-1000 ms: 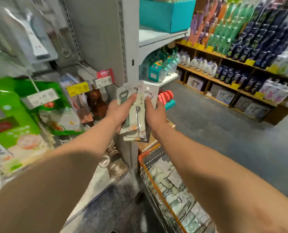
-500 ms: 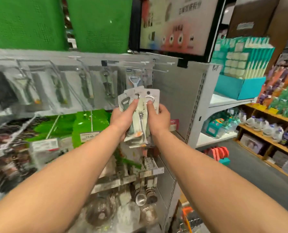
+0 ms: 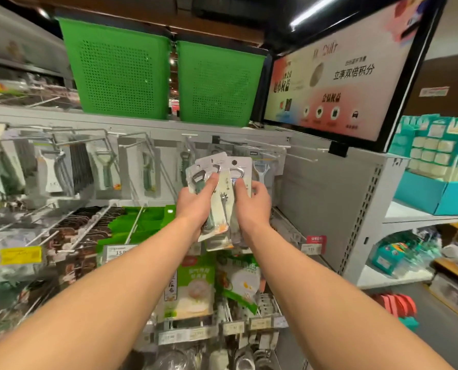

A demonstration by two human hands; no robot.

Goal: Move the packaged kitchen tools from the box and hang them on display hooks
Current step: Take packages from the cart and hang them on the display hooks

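Grey shelving [image 3: 316, 198] is faced, with hooks [image 3: 252, 143] just above and behind the packs [image 3: 224, 182]. The fanned packs are held upright, clamped by the left hand [image 3: 196, 206] and right hand [image 3: 252, 206], hang-holes [image 3: 233, 162] uppermost, nearest the hooks; the right hand is judged nearer.

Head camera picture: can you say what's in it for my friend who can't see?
A left hand and right hand together hold a fanned stack of packaged kitchen tools before display hooks of hanging peelers. Green baskets sit above.
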